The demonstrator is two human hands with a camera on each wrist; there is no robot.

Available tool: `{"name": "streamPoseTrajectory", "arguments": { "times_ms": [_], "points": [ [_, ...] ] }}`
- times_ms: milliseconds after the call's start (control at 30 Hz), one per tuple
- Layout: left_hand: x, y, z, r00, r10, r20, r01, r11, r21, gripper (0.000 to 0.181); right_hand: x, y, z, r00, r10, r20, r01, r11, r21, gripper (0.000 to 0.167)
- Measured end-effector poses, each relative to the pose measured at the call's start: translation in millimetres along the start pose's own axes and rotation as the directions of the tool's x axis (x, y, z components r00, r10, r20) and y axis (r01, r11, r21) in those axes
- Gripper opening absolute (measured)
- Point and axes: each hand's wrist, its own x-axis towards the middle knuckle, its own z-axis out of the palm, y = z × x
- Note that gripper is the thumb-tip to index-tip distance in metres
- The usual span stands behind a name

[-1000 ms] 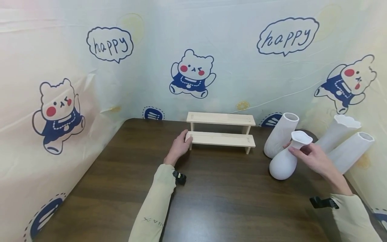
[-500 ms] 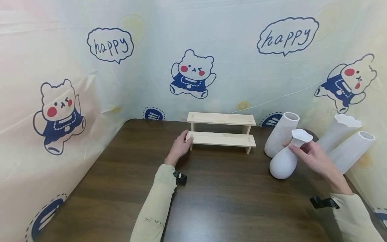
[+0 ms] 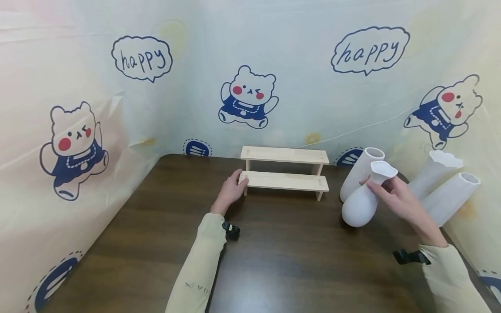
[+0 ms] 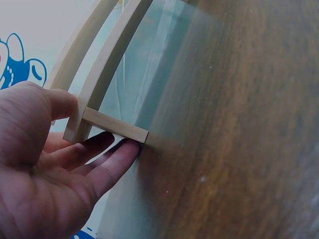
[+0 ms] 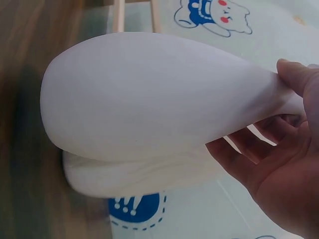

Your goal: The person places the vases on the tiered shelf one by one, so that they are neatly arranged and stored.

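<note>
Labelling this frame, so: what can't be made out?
Head: lower part of scalloped vase, behind the right hand.
Head: sleeve lettering, too small to read.
Left wrist: far end of wooden stand, cut off by the top edge.
Right wrist: neck of held vase, partly covered by that hand.

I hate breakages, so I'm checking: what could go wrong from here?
The right grip holds the round-bellied vase by its narrow neck; it might swing or slip. A bump could topple the straight vase close behind it. The left grip holds just one end of the wooden stand; a tug might skew it.
</note>
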Motion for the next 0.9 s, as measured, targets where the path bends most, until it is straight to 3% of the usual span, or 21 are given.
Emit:
{"name": "streamPoseTrajectory", "arguments": {
  "times_ms": [300,600,900],
  "points": [
    [0.8,0.6,-0.9,1.0,-0.02,0.009,0.021,1.0,-0.015,0.063,15.3,-15.6,6.3,1.0,-0.01,0.003,0.01,1.0,0.003,0.028],
    [3.9,-2.2,0.0,0.999,0.034,-0.011,-0.034,0.999,-0.012,0.062,32.2,-27.7,19.9,0.993,-0.109,-0.045,0.115,0.979,0.171,0.035],
    [3.7,-3.0,0.5,1.0,0.013,-0.003,-0.013,1.0,-0.016,0.063,42.2,-34.6,24.4,0.991,-0.131,-0.035,0.135,0.98,0.143,0.037]
  ]
}}
